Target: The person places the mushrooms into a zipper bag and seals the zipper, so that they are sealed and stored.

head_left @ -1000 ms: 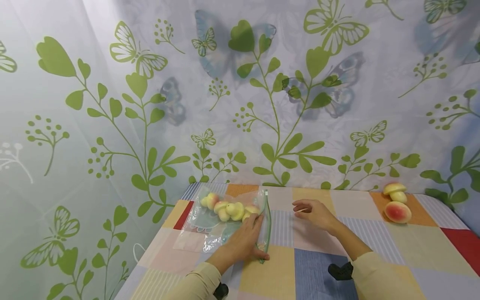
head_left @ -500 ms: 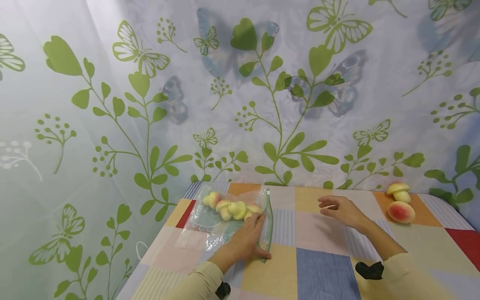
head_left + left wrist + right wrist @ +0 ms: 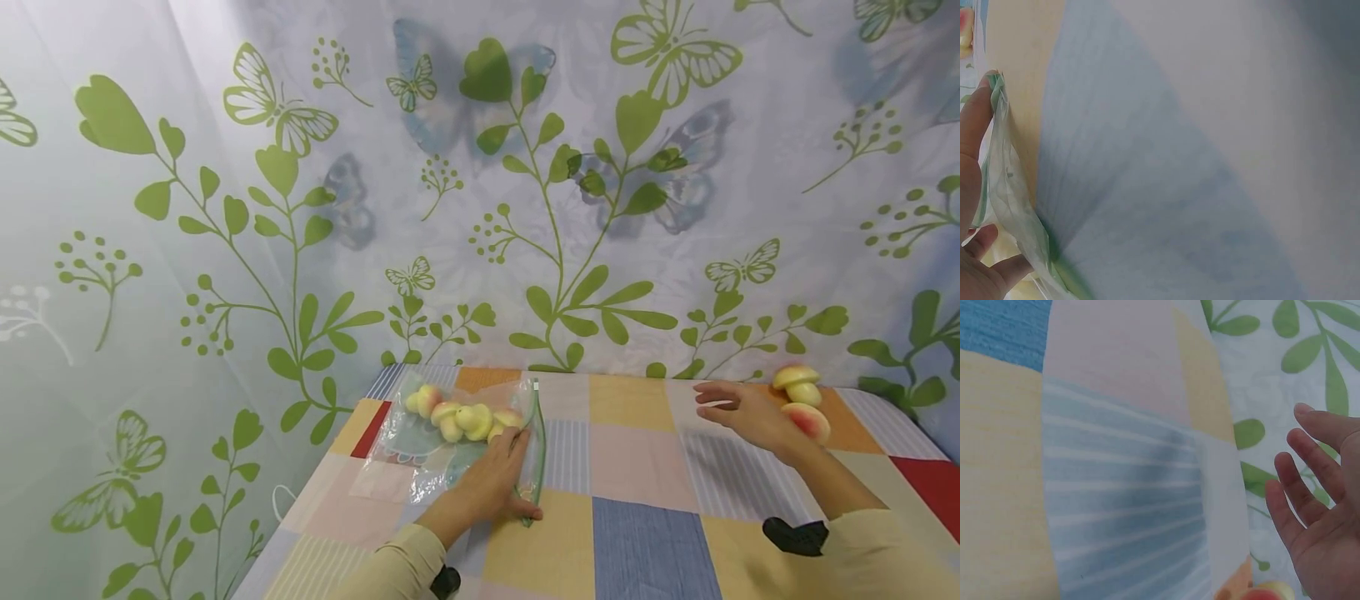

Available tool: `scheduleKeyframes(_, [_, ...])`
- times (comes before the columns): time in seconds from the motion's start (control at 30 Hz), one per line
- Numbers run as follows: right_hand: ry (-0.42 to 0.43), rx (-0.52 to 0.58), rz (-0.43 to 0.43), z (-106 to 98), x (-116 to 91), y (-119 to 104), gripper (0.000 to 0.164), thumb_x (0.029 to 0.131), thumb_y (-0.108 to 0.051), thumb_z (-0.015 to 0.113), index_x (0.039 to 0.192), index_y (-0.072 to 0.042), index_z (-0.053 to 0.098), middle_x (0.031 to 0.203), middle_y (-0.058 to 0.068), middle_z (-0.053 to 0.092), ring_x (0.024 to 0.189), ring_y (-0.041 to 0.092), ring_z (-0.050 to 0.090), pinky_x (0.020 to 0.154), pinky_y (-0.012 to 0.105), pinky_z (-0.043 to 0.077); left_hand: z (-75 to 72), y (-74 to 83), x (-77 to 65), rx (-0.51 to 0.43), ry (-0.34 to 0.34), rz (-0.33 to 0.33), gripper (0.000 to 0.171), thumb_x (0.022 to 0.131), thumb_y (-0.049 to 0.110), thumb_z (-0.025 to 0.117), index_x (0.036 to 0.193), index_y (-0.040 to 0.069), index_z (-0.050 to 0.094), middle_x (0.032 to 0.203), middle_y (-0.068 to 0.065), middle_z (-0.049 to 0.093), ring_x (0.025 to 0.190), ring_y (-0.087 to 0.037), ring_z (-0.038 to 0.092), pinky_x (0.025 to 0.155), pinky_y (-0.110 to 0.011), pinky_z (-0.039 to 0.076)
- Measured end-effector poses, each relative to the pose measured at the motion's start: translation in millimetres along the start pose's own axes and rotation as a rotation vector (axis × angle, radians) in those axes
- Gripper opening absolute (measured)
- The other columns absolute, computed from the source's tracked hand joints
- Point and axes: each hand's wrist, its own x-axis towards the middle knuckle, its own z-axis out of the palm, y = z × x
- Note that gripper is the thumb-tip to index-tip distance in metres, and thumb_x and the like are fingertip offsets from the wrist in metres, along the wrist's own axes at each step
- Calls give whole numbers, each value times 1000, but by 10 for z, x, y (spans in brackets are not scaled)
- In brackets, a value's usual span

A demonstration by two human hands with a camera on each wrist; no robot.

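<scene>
My left hand [image 3: 480,483] lies at the green-edged mouth of a clear zip bag [image 3: 405,479], with its fingers spread and touching the plastic. In the left wrist view its fingertips meet the bag's zip edge [image 3: 997,94]. Several yellow toy mushrooms [image 3: 474,421] with pinkish caps are inside the bag. My right hand [image 3: 757,417] hovers above the cloth at the right, fingers loosely spread and holding nothing. Just beyond it are two more toy mushrooms: one yellow mushroom [image 3: 798,385] and a red-capped mushroom [image 3: 813,423], which the hand and wrist partly cover.
A patchwork tablecloth [image 3: 637,467] covers the table. Behind and left hangs a curtain [image 3: 450,208] printed with green leaves and butterflies. A thin white loop [image 3: 279,500] shows at the table's left edge.
My right hand has moved rightward, from beside the bag to close by the two loose mushrooms. My left hand and the bag have stayed in place.
</scene>
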Motion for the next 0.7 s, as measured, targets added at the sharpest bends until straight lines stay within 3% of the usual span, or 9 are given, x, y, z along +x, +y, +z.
scheduleKeyframes(0.43, [33, -66, 65, -247, -116, 93, 59, 103, -26, 67, 143, 13, 50, 131, 33, 60, 118, 54, 58, 85, 56, 54, 6, -5, 5, 14, -9, -8, 126, 70, 65, 87, 157, -6, 30, 148, -15, 36, 121, -25, 47, 97, -30, 47])
scheduleKeyframes(0.57, [77, -104, 68, -315, -146, 146, 56, 103, -26, 68, 141, 13, 53, 127, 32, 64, 116, 54, 59, 80, 39, 56, 8, -4, 7, 7, -17, -22, 126, 69, 65, 87, 158, -5, 30, 149, -14, 36, 120, -24, 47, 95, -29, 48])
scheduleKeyframes(0.7, [106, -122, 95, -396, -188, 188, 57, 104, -28, 67, 140, 14, 53, 126, 33, 63, 116, 55, 58, 72, 21, 51, -2, 1, 3, 0, -28, -30, 127, 70, 65, 87, 158, -5, 29, 149, -14, 36, 121, -24, 47, 94, -28, 48])
